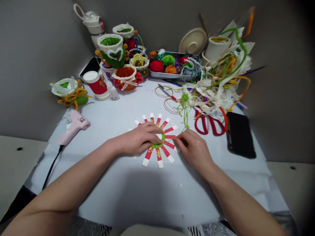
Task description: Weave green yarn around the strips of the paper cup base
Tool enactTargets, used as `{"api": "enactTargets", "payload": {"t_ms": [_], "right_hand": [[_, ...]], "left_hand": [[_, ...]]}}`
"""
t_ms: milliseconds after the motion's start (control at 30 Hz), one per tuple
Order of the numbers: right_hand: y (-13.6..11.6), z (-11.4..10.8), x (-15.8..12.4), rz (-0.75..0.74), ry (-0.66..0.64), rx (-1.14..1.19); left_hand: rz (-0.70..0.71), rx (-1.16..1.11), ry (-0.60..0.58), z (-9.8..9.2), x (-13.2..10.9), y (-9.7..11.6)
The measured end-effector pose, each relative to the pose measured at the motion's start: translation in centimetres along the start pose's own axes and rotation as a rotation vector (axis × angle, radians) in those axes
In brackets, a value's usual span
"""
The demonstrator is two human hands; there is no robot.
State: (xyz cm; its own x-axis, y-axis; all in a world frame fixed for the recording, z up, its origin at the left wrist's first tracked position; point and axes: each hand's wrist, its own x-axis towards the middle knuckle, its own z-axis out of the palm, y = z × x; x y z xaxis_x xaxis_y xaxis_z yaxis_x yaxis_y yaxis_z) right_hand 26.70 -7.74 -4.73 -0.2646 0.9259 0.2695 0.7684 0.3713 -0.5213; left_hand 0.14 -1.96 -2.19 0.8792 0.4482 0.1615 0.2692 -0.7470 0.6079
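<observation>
A paper cup cut into red and white strips (166, 151) lies splayed flat like a sun on the table, with green yarn (161, 141) wound in a ring around its centre. My left hand (141, 137) lies over its left side, thumb and fingers gripping it at the ring and hiding some strips. Just right of the strips, my right hand (194, 147) is closed in a pinch on the loose strand of green yarn, which runs taut from the ring. More green yarn (186, 114) trails behind that hand to a small bundle.
Red-handled scissors (213, 126) and a black phone (240, 135) lie at right, below a heap of lace (214, 90). Behind are a pen (167, 91), a metal tray of yarn balls (172, 74) and decorated cups (124, 73). A pink glue gun (73, 127) lies left.
</observation>
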Motion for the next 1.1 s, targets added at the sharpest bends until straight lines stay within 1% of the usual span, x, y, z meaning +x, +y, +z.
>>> {"api": "enactTargets", "payload": {"t_ms": [67,200,267,367,433,500,600,733,933,1000,1100], "right_hand": [[0.1,0.5,0.2,0.028,0.033,0.02],[0.0,0.8,0.4,0.058,0.009,0.039],[0.1,0.8,0.4,0.066,0.005,0.04],[0.1,0.7,0.4,0.067,0.001,0.041],[0.2,0.6,0.4,0.054,-0.002,0.045],[0.1,0.4,0.3,0.02,-0.009,0.062],[-0.2,-0.2,0.0,-0.065,-0.037,0.127],[-0.8,-1.0,-0.5,-0.156,-0.074,0.169],[-1.5,-2.2,-1.0,-0.253,-0.235,0.112],[-1.6,-2.8,-1.3,-0.285,-0.307,0.083],[-2.1,-3.6,-1.9,-0.323,-0.449,0.052]], "left_hand": [[-0.007,0.0,0.0,0.0,0.0,0.1],[-0.079,0.022,0.02,0.5,0.0,0.4],[-0.123,0.037,0.051,0.9,0.0,0.4],[-0.15,0.029,0.114,1.3,0.2,0.4],[-0.136,0.004,0.125,1.2,0.2,0.3],[-0.099,-0.018,0.11,0.8,0.2,0.3],[-0.038,-0.031,0.096,0.1,0.2,0.1],[-0.015,-0.014,0.069,-0.4,-0.1,-0.1],[0.052,0.049,0.026,-0.3,-0.2,-0.3],[0.062,0.023,0.005,-0.4,-0.2,-0.2],[0.056,-0.042,-0.029,-0.7,-0.1,0.1]]}}
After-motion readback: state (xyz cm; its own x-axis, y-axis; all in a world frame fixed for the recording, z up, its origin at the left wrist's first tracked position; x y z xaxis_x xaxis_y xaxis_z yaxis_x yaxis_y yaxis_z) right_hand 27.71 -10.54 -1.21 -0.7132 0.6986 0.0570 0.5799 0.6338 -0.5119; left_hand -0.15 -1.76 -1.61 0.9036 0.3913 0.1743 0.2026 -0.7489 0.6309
